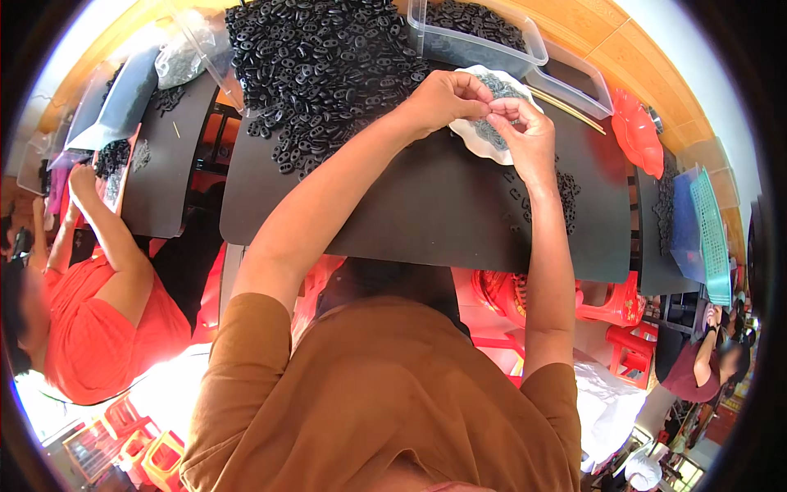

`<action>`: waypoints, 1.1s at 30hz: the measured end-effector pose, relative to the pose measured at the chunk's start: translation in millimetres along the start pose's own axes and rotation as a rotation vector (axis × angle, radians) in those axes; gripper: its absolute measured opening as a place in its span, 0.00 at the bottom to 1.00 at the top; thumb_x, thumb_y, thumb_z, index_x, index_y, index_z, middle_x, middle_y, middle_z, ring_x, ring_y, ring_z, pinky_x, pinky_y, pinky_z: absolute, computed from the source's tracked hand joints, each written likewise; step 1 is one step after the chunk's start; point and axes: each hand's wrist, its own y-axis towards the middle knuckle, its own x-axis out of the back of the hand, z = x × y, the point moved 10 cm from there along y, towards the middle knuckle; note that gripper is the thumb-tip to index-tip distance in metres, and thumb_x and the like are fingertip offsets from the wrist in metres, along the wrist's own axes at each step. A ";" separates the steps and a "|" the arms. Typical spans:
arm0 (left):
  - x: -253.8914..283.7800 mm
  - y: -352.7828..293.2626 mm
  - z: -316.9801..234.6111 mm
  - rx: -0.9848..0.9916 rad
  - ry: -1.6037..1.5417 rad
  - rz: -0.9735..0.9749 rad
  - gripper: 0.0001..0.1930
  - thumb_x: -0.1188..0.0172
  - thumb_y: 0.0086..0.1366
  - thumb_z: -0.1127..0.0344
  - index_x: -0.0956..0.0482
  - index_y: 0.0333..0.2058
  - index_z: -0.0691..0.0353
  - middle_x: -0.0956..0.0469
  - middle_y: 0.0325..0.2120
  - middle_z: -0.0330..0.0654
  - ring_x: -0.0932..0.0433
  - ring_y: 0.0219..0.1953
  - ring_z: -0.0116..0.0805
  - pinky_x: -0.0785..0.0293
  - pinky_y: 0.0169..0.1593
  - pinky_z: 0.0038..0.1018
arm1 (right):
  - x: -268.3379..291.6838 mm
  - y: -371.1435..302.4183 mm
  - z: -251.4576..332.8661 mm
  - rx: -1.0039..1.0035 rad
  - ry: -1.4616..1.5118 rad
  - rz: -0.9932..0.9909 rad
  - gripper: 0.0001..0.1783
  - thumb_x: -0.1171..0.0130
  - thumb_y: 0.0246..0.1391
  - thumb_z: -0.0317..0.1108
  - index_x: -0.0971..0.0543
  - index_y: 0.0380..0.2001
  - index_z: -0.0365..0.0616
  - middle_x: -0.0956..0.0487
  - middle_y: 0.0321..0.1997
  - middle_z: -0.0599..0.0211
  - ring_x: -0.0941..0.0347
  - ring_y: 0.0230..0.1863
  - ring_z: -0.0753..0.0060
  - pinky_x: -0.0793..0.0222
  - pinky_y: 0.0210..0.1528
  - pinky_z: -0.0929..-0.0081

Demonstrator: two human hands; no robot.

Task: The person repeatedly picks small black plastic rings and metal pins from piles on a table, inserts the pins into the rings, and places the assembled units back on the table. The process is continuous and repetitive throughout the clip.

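You have bare counter [410,225] between your forearms [324,193], toward your body. The heap of black pieces [328,66] blocks your far left; the white dish [479,146], clear bin [475,51] and red dish [635,135] crowd your far right.

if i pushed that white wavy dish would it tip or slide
The white dish would probably slide on the smooth-looking tabletop. Looking wide and shallow, it seems unlikely to tip, though its small grey bits might spill.
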 end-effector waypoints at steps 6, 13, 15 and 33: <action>-1.2 2.0 10.8 0.040 -0.035 -0.023 0.10 0.34 0.58 0.74 0.22 0.39 0.66 0.19 0.34 0.40 0.21 0.36 0.25 0.24 0.43 0.22 | -3.2 -2.5 -9.1 -0.022 0.070 0.003 0.07 0.37 0.50 0.23 0.18 0.34 0.41 0.19 0.30 0.74 0.25 0.33 0.84 0.27 0.39 0.81; -9.2 1.2 10.0 -0.009 -0.053 -0.076 0.07 0.34 0.57 0.78 0.20 0.35 0.69 0.19 0.31 0.43 0.20 0.34 0.27 0.21 0.41 0.23 | 7.2 -8.7 -12.3 -0.100 -0.019 -0.055 0.06 0.38 0.49 0.22 0.19 0.32 0.40 0.19 0.30 0.73 0.25 0.31 0.83 0.26 0.36 0.80; -11.2 -0.1 9.6 0.022 -0.064 -0.082 0.08 0.34 0.57 0.78 0.20 0.36 0.68 0.19 0.31 0.43 0.20 0.33 0.27 0.21 0.41 0.22 | 10.3 -10.0 -11.3 -0.078 -0.036 -0.073 0.05 0.37 0.49 0.23 0.19 0.32 0.40 0.19 0.30 0.72 0.25 0.31 0.83 0.26 0.37 0.80; -37.0 3.4 -10.5 -0.137 -0.094 0.116 0.05 0.38 0.63 0.73 0.23 0.38 0.60 0.22 0.36 0.33 0.24 0.42 0.22 0.28 0.52 0.24 | -8.5 -10.6 -44.6 -0.325 0.939 0.167 0.04 0.40 0.53 0.26 0.26 0.31 0.46 0.24 0.28 0.72 0.27 0.29 0.80 0.32 0.33 0.81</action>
